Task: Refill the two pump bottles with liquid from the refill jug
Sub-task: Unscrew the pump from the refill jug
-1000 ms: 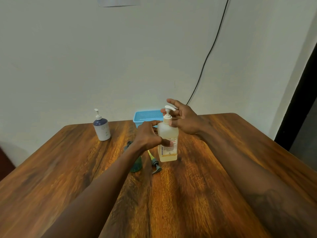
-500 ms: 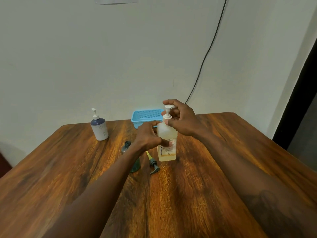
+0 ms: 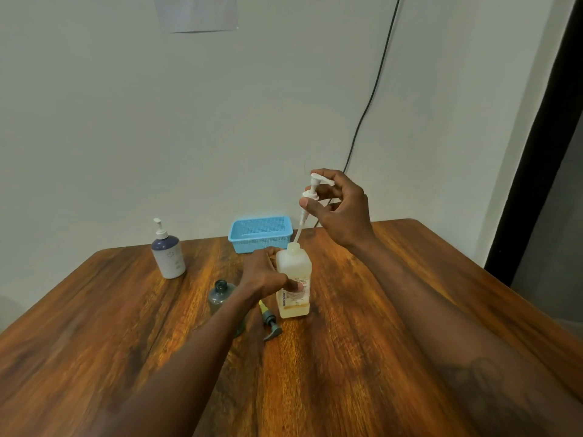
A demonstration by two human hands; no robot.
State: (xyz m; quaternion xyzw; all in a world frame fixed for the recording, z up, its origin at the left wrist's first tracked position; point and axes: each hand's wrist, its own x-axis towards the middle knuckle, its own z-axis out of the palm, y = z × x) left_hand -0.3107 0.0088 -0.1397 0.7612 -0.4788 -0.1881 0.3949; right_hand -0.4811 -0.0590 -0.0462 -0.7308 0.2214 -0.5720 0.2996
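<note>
Pale translucent bottle [image 3: 294, 279] with a yellowish layer at the bottom and a white label in dark and orange print. White pump [image 3: 310, 197]. Sky-blue mesh basket [image 3: 260, 234]. White bottle [image 3: 168, 257] with navy shoulder and faint dotted motif. Smoky grey open bottle [image 3: 220, 294]. Grey pump [image 3: 270, 323] with yellow-green tube. Streaked orange-brown wooden table [image 3: 362, 357].

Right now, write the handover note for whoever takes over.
Left hand steadies the clear bottle upright on the table.
Right hand holds its white pump lifted out, tube end at the neck.
Grey bottle stands open, its pump lying beside it.
White-and-blue bottle stands capped, far left.
Done: both pumps off.
Left: set the pump down, fill both, recap.
</note>
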